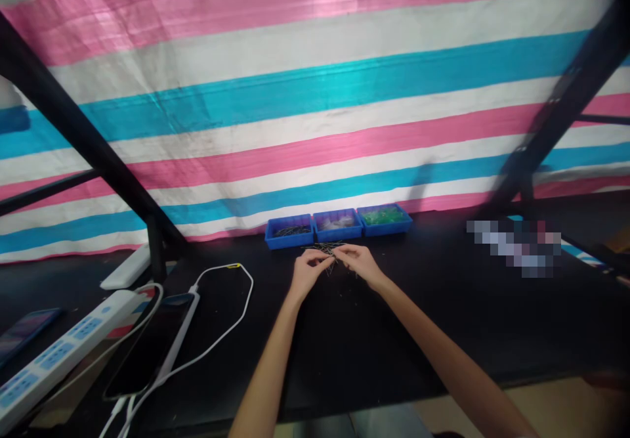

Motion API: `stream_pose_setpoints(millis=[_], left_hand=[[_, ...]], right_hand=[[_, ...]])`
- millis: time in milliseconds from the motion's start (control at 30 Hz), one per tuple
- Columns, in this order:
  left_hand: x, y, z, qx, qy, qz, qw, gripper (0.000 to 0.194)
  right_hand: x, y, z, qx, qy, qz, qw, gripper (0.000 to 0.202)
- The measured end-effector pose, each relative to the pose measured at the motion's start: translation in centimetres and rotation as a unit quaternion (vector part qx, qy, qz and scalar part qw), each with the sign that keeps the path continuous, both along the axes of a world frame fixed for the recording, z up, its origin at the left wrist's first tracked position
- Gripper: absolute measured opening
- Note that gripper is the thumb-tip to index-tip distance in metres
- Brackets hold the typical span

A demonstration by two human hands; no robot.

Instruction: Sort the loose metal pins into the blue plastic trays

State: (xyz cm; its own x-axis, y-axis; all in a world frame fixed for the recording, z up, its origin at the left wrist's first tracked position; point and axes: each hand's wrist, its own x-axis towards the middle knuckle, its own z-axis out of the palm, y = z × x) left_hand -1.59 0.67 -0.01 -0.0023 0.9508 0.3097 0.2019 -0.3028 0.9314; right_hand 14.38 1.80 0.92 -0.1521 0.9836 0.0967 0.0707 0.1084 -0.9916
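Note:
My left hand (pixel 311 268) and my right hand (pixel 360 264) meet over the black table, fingertips pinched close together. Around and beneath the fingers lies a loose pile of thin, dark, stick-like pieces (pixel 322 247). What each pinch holds is too small to make out. Just beyond the hands three blue trays stand side by side. Dark thin pieces fill the left tray (pixel 289 242), clear or whitish pieces the middle tray (pixel 339 233), and green pieces the right tray (pixel 386 229).
On the left lie a white power strip (pixel 63 352), a phone (pixel 152 343) with white cables (pixel 249 300), and another phone (pixel 27 333). Black frame bars (pixel 108 162) slant up at both sides. A striped sheet (pixel 315 96) hangs behind. A pixelated patch covers something at right.

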Motion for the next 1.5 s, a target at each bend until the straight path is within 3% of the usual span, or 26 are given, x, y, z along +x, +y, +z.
stream_pose_setpoints(millis=[100,233,333,433,533,633,833,967,1067,1233,1500], left_hand=[[-0.4,0.1,-0.1,0.004,0.005,0.025,1.0,0.029],[-1.5,0.7,-0.2,0.001,-0.03,0.135,0.99,0.033],[-2.5,1.1,-0.4,-0.011,-0.038,0.199,0.979,0.035],[-3.2,1.3,-0.7,-0.017,-0.04,0.219,0.975,0.034],[-3.5,1.3,-0.9,-0.023,-0.029,0.217,0.976,0.034],[-3.2,1.2,-0.9,-0.026,0.028,0.204,0.978,0.03],[-1.3,0.0,-0.6,0.012,0.203,0.123,0.971,0.023],[-0.4,-0.8,-0.5,0.036,0.308,0.033,0.95,0.02],[-0.2,-0.8,-0.6,0.04,0.354,0.003,0.934,0.02],[-0.1,-0.5,-0.9,0.026,0.368,0.004,0.929,0.018],[0.2,-0.4,-1.1,0.031,0.377,0.046,0.925,0.015]], right_hand=[[0.2,0.8,-0.3,-0.021,0.026,-0.013,0.999,0.037],[-0.3,1.8,-0.1,-0.028,0.005,0.008,1.0,0.035],[-1.7,2.4,1.1,-0.024,-0.03,0.049,0.998,0.032],[-3.3,3.2,2.7,-0.015,0.001,0.08,0.997,0.029],[-4.1,3.9,3.9,0.0,0.039,0.116,0.992,0.039],[-3.3,4.0,3.9,0.054,-0.03,0.113,0.992,0.039],[0.4,2.3,0.7,0.12,-0.294,-0.003,0.948,0.033],[1.5,1.3,-1.2,0.124,-0.348,-0.01,0.929,0.044],[1.5,1.1,-1.7,0.134,-0.366,-0.006,0.921,0.041],[1.4,1.1,-1.7,0.133,-0.391,-0.021,0.911,0.025],[1.4,0.9,-2.0,0.128,-0.365,-0.039,0.921,0.018]])
